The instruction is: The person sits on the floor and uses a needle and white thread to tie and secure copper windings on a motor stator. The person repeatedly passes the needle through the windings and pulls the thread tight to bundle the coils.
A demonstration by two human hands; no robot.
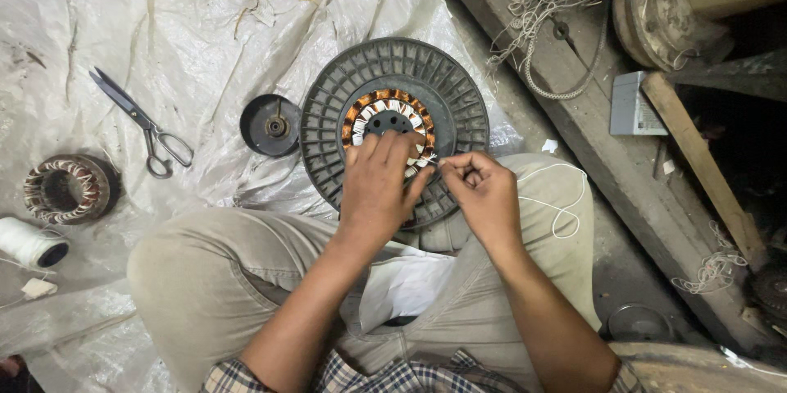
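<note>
Round grey ribbed plastic fan housing [393, 127] sits at frame centre, propped against the person's knees, on a crinkled translucent plastic sheet [205, 24] covering the floor. Inside its hub is a ring of copper windings [361, 108], orange-brown with white insulation strips, around a dark core. Left hand [379, 184] lies flat over the winding ring at its 5 o'clock side, fingers spread and pressing down, clamped on nothing. Right hand [484, 188], just at 3 o'clock of the left, is pinched together on a thin white thread [566, 196] that loops over the right knee. Hands near each other, not touching.

At 9 o'clock of the housing: small dark metal cap disc [270, 124]. Further at 9–10 o'clock: steel scissors [139, 121], blades closed. At far 8 o'clock: a second wound coil ring [67, 188] and a white thread spool [31, 243]. At 2 o'clock: a rough wooden plank [590, 114] with tangled cord [541, 24] and a small grey box [631, 106].
</note>
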